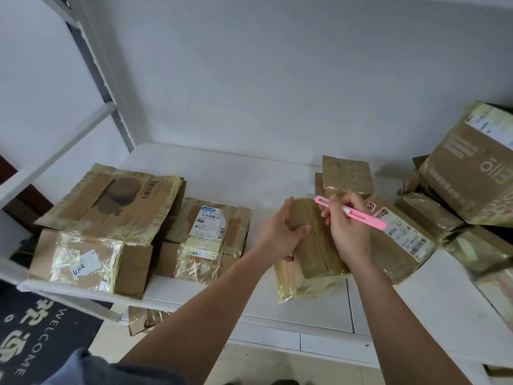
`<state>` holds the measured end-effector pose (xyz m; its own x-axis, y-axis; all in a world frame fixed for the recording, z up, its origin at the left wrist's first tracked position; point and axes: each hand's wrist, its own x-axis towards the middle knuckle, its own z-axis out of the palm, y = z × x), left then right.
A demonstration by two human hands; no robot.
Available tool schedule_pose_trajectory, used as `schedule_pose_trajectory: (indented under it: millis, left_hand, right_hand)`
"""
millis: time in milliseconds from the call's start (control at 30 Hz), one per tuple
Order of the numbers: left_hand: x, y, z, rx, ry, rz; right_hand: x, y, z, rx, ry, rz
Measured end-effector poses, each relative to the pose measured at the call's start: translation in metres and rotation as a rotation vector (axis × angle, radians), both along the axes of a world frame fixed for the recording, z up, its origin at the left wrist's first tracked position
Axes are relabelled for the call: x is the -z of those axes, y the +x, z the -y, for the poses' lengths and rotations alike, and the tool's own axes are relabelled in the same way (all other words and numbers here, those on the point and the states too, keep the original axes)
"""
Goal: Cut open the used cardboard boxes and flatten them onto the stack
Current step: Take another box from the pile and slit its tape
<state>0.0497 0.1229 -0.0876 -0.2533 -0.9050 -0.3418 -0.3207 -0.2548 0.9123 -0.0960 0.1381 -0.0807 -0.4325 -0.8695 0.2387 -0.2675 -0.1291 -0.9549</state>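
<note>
On the white table (211, 173), hands grip box (311, 245) and pink cutter (351, 212).

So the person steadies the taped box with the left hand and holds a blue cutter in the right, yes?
Not quite: the cutter is pink, not blue, as the head view shows. The rest holds: the left hand steadies the taped box, and the right hand holds the cutter.
</note>
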Motion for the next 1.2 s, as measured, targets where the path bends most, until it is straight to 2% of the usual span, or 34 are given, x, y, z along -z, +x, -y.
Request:
schedule_pose_trajectory:
  millis: [467, 700, 933, 1200]
  left_hand:
    - [0.007, 0.0, 0.001, 0.023, -0.004, -0.022]
    - [0.011, -0.001, 0.002, 0.0, 0.0, -0.042]
    - [0.011, -0.004, 0.003, -0.019, 0.005, -0.032]
    - [0.012, -0.008, 0.003, -0.041, 0.001, -0.003]
  right_hand:
    - [-0.003, 0.007, -0.002, -0.097, -0.084, -0.437]
    - [-0.006, 0.0, -0.004, -0.223, -0.065, -0.481]
    - [0.0, -0.01, -0.027, -0.239, -0.108, -0.505]
    - [0.002, -0.011, -0.076, -0.324, 0.069, -0.385]
